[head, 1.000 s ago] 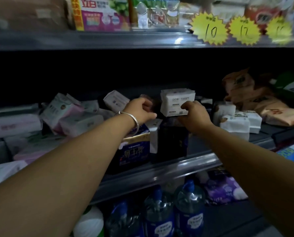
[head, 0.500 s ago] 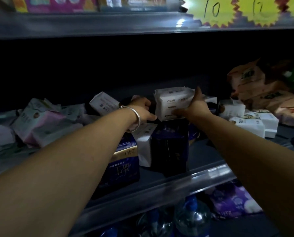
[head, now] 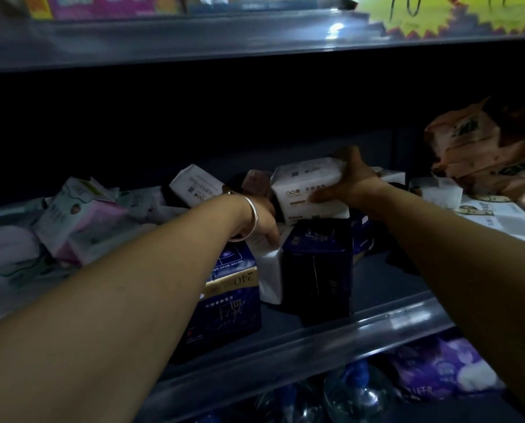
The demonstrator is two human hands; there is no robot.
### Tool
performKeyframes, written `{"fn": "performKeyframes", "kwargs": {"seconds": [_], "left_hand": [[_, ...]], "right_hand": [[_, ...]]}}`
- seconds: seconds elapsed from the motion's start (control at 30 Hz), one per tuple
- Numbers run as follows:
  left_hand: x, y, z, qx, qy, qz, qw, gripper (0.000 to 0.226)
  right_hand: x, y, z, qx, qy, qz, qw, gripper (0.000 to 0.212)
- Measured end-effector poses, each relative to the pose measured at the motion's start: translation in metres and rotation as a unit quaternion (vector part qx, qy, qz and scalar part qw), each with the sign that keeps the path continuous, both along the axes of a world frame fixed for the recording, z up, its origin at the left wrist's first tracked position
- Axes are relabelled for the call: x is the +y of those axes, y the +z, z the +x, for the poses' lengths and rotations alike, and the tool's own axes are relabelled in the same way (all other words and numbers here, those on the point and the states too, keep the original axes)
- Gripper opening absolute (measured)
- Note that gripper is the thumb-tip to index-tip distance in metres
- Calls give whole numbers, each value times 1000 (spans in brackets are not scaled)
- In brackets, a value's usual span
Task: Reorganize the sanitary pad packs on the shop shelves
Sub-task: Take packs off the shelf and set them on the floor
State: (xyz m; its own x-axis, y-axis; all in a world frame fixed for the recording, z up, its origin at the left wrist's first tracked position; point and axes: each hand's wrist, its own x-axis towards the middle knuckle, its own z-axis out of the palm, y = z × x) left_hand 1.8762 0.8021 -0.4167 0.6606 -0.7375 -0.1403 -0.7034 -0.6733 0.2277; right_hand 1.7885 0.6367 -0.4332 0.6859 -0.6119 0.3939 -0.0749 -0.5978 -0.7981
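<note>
Most packs on the grey metal shelf (head: 377,319) lie jumbled, while the right hand (head: 351,186) grips a white soft-plastic pad pack (head: 308,187) above dark-blue boxes (head: 316,270) and the left hand (head: 262,224) pinches a white upright pack (head: 269,271).

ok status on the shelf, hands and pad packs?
Right hand grips white pack above dark navy pack. Left hand down on upright white pack between navy packs. Nothing blocking.

- We see a dim, grainy view; the shelf recess is almost black.
- Glare glints on the upper shelf edge (head: 336,27).
- Edges bend and blur; the price tags (head: 432,13) look overexposed.
</note>
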Motion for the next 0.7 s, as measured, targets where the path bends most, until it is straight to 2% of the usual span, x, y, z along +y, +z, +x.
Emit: {"fn": "performKeyframes", "kwargs": {"seconds": [0.17,0.3,0.5,0.6,0.7], "left_hand": [[-6,0,-11,-87,-1,83,993,52],[-8,2,-15,-71,11,138,988,54],[-12,-6,-24,-119,-2,183,976,47],[-5,0,-23,-116,24,123,985,41],[2,13,-14,-66,57,-52,995,49]], "right_hand": [[6,0,-2,-31,-55,-58,996,92],[8,3,-5,-73,-67,-53,994,85],[11,-4,-13,-68,-66,-81,992,85],[9,-3,-22,-78,-69,-74,992,83],[8,0,-29,-97,-79,-68,990,77]]}}
